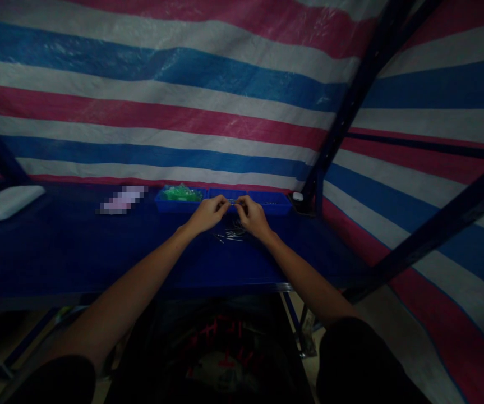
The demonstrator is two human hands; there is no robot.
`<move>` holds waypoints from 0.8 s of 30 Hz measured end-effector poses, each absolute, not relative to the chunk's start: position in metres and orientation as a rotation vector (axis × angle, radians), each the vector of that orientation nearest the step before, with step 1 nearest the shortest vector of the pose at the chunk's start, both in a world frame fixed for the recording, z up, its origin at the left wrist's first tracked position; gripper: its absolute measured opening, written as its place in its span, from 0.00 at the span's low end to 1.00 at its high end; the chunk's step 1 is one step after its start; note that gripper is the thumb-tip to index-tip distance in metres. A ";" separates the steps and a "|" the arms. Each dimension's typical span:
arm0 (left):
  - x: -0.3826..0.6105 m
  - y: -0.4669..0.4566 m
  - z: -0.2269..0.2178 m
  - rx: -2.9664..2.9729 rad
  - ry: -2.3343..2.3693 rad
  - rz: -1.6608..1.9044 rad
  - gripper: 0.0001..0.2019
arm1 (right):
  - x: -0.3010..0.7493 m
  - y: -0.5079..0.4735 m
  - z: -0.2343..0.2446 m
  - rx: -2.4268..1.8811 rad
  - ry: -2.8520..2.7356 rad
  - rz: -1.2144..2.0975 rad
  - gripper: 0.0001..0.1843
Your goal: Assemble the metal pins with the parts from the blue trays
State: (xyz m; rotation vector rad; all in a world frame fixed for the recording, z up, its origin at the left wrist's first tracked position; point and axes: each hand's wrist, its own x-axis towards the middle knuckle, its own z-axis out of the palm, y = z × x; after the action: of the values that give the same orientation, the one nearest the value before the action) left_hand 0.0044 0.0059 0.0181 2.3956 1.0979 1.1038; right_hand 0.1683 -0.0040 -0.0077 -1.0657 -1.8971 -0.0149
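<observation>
Striped tarp fills the upper frame, and mid-frame my left hand and right hand both pinch a thin piece (too dim to ID), so a slack grip could drop it among the metal pins below.

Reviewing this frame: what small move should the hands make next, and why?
Probably ease the left hand and right hand closer together: both curl inward, facing each other across a narrow gap at the middle blue bin, with loose thin metal rods on the blue table nearby. Whatever they may hold is too small to tell.
</observation>
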 end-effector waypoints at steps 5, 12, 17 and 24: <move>0.003 0.014 0.008 2.463 1.088 0.879 0.13 | 0.183 0.005 -0.002 -1.228 -1.881 -0.136 0.12; 0.008 0.017 -0.014 2.829 1.149 0.450 0.17 | 0.215 0.013 0.013 -1.832 -1.650 -0.333 0.18; 0.004 0.015 -0.006 2.856 1.278 0.306 0.11 | 0.198 0.009 0.005 -1.659 -1.924 -0.217 0.14; 0.002 0.015 -0.006 2.858 1.283 0.290 0.15 | 0.172 -0.001 -0.001 -1.430 -2.181 -0.126 0.12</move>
State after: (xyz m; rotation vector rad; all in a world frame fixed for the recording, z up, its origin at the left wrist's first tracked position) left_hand 0.0015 0.0153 -0.0056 2.8577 1.2827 0.2904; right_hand 0.1721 -0.0011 -0.0012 -1.4297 -2.1806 -0.1261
